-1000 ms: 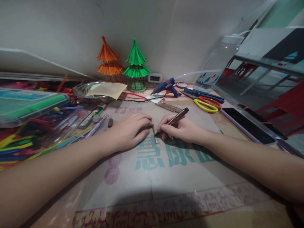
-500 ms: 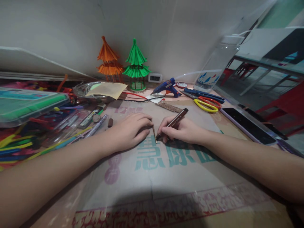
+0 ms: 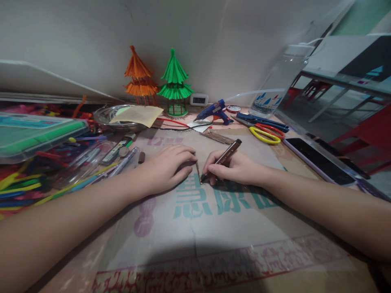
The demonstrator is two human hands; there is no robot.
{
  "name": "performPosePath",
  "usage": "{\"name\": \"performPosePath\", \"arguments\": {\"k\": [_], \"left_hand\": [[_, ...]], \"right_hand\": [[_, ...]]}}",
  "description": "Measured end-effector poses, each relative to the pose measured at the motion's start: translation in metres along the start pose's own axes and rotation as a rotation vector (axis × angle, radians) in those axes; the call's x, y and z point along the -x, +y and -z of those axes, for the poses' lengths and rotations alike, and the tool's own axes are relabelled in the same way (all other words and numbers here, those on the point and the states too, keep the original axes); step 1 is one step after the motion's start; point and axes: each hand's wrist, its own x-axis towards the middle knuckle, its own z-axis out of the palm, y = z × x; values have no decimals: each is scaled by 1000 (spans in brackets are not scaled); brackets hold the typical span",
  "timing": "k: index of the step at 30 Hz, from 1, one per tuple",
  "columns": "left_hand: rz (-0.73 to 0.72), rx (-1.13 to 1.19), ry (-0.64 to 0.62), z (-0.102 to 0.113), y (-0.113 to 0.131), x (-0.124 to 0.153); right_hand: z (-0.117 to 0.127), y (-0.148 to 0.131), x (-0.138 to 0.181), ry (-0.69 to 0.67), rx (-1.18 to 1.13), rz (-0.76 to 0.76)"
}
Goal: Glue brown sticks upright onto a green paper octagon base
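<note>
Right now our left hand (image 3: 166,169) lies curled on the cardboard sheet (image 3: 195,228), its fingertips pinning the upper end of a thin stick (image 3: 198,171). Our right hand (image 3: 236,167) is closed in a writing grip around a brown marker (image 3: 221,160), whose tip meets the stick's lower end. The stick lies between the two hands, at three o'clock of the left one.

We judge the main risk to be the stick rolling or skating. It is slim and held at one end only, so sideways pressure from the tip could swing it and streak ink onto the board or our fingers.

The cardboard is matt and creased, printed with teal characters. The marker barrel is smooth and straight. At one o'clock lie yellow-handled scissors (image 3: 264,136), glossy loops, and at twelve a blue glue gun (image 3: 214,112) of hard plastic.
</note>
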Motion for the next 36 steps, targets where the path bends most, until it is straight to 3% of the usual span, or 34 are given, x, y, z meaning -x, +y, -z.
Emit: {"name": "performPosePath", "arguments": {"k": [36], "left_hand": [[-4,3,7,0,0,0]], "right_hand": [[1,2,0,-20,-9,7]]}}
